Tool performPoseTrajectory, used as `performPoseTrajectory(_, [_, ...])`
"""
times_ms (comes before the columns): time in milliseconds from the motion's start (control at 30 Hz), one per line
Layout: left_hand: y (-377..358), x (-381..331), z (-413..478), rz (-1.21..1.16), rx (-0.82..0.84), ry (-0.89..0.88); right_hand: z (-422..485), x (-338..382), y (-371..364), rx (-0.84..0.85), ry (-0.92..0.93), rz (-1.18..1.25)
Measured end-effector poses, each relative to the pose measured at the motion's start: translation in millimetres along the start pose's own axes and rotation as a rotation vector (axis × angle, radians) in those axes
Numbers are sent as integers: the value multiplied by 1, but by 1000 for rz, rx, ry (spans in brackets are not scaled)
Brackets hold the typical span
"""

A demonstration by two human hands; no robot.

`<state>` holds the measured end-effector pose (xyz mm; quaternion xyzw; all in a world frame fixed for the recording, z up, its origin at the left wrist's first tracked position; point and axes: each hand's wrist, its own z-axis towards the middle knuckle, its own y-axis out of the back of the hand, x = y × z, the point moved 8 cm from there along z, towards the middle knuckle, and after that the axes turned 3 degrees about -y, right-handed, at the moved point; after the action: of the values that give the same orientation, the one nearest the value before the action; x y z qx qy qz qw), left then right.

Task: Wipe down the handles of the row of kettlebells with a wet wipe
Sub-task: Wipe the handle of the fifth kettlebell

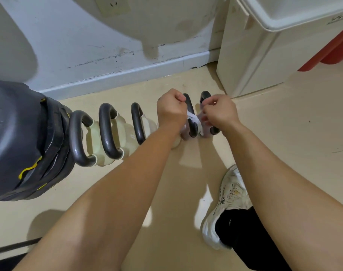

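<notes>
Several kettlebells with dark grey handles stand in a row on the floor along the wall. The left ones (106, 133) have cream bodies; the two at the right are pinkish. A white wet wipe (193, 116) is stretched across the handle (190, 114) of the second kettlebell from the right. My left hand (171, 109) pinches one end of the wipe, fingers curled. My right hand (219, 111) pinches the other end, in front of the rightmost handle (205, 94).
A stack of dark weight plates with yellow marks (28, 141) stands at the left end of the row. A white cabinet (264, 55) is at the right by the wall. My white shoe (227, 200) is on the beige floor below my right arm.
</notes>
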<state>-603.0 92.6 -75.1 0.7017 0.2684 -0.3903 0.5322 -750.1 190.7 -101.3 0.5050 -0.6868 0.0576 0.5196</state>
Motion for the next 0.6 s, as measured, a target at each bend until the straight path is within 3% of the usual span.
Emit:
performPoseTrajectory(133, [-11,6,15,-1,17,19,7,-14,-29,99,-35,-250])
performPoseTrajectory(200, [-17,18,16,56,85,98,10,-19,-34,66,-31,-262])
performPoseTrajectory(333, [-35,38,5,133,215,231,2,-22,-41,38,12,6])
performPoseTrajectory(433, [-44,47,-6,96,221,316,5,-32,-54,144,-148,476])
performPoseTrajectory(600, [-55,54,-17,88,232,349,8,-22,-65,243,-305,503])
